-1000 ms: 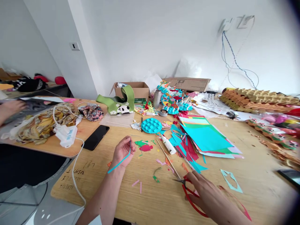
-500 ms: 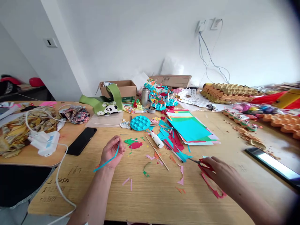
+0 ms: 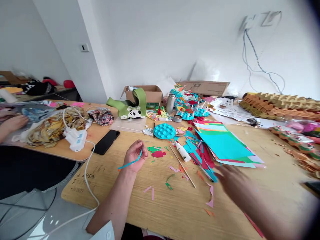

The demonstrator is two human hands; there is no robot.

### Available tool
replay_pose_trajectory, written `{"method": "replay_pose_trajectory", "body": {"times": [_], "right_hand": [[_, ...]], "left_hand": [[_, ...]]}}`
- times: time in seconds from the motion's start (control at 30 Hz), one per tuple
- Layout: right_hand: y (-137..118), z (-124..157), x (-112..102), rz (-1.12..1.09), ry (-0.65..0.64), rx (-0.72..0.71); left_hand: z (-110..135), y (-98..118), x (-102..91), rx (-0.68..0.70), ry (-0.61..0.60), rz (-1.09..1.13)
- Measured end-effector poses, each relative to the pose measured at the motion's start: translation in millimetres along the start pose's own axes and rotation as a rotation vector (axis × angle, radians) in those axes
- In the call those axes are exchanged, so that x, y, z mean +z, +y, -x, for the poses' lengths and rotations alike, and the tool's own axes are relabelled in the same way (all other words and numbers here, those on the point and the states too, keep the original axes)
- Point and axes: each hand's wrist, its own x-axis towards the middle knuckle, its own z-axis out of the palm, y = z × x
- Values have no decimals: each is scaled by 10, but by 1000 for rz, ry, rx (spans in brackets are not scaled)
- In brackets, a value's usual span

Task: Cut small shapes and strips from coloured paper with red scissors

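My left hand [image 3: 135,156] is closed on a thin blue paper strip [image 3: 130,164], which hangs down across the palm towards the wrist. Just beyond its fingers lie a green paper fish [image 3: 153,149] and a red paper fish [image 3: 158,154]. My right hand [image 3: 231,180] is smeared by motion, low over the table beside the blue and red paper scraps [image 3: 203,161]; its fingers do not show clearly and no scissors can be made out in it. A white glue bottle [image 3: 183,152] and a wooden stick [image 3: 183,167] lie between the hands.
A stack of coloured paper [image 3: 225,141] lies to the right, a round blue piece [image 3: 164,131] in the middle. A black phone [image 3: 107,141] and a white power strip [image 3: 77,140] are on the left. Another person's hand [image 3: 16,123] shows at the far left.
My view has swung left. My right hand held red-handled scissors before; now it is blurred, nearer the paper scraps, and the scissors no longer show. The left hand still pinches the strip.
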Motion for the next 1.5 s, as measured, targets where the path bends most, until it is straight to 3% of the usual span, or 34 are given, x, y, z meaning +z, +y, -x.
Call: {"method": "replay_pose_trajectory", "body": {"times": [0.07,0.17,0.27,0.47,0.63,0.87,1.03,1.3,1.4,1.5], "right_hand": [[-616,-178,4,-94,-30,-209],[-1403,-440,121,-182,-9,-399],[-1750,-569,255,-185,-16,-455],[-1666,-416,234,-151,-179,-450],[-1594,-497,247,-177,-53,-418],[-1562,-433,252,-188,-91,-452],[-1491,-438,228,-162,-97,-385],[-1749,-687,325,-21,-121,-403],[-1793,-696,345,-83,-145,-435],[-1727,-706,343,-165,-79,-446]], "left_hand": [[4,6,4,10,9,-8],[4,3,-6,19,17,-7],[0,-8,-17,15,5,-1],[7,1,-2,5,-18,21],[14,7,7,8,1,27],[3,9,-20,17,-2,15],[-9,18,-25,21,12,34],[-14,8,-35,28,-5,51],[-13,12,-34,24,-7,51],[-15,23,-37,25,-17,55]]}}
